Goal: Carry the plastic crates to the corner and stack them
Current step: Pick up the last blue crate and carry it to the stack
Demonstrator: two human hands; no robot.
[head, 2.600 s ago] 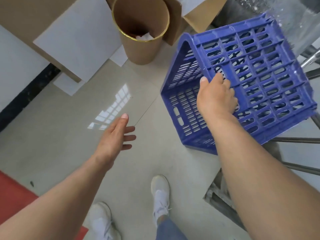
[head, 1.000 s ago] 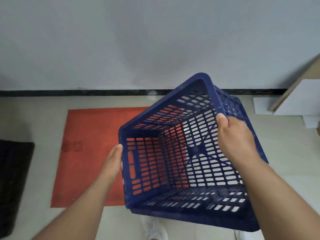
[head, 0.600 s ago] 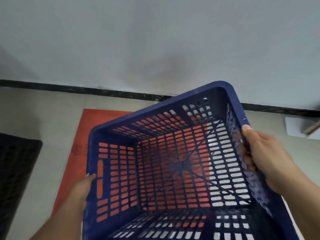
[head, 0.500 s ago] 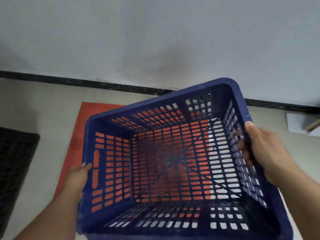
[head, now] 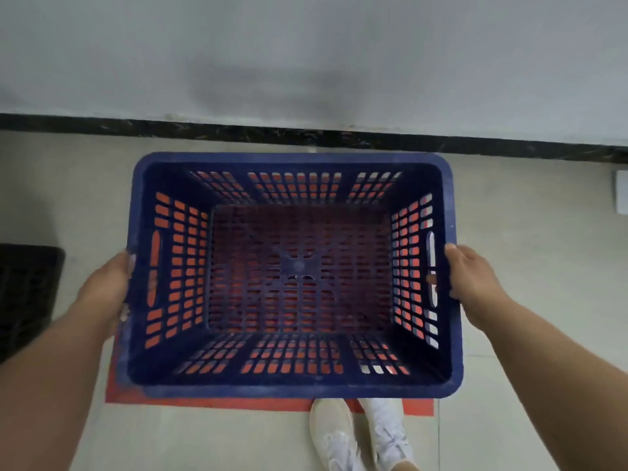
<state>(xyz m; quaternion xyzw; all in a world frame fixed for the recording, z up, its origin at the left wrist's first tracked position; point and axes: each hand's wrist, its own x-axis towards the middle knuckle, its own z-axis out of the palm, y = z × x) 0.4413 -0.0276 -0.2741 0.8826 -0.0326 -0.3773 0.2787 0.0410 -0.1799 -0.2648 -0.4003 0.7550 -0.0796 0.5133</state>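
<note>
- Crate position: blue plastic crate [head: 292, 277] sits level and open side up, held at its two short ends over a red mat [head: 265, 404] on the floor, just short of the far wall's dark skirting [head: 306, 134]. I cannot tell whether its base is touching the mat or hanging just above it.
- Left grip: my left hand [head: 105, 294] wraps the left end rim beside the handle slot, fingers curled onto the outer wall.
- Right grip: my right hand [head: 470, 283] clasps the right end rim, a fingertip showing through the handle slot.
- Handling, by my judgement: empty and slotted throughout, so light; moulded walls look stiff enough to hold shape under a two-ended hold. The plastic may be slick, so the handle slots and rolled rim are the sound places to take hold.
- Surroundings: a dark slotted object, possibly another crate [head: 27, 294], lies at the left edge; my white shoes [head: 360, 436] stand near the mat's near edge.
- Assessment: carry largely done; stacking not yet evident.
</note>
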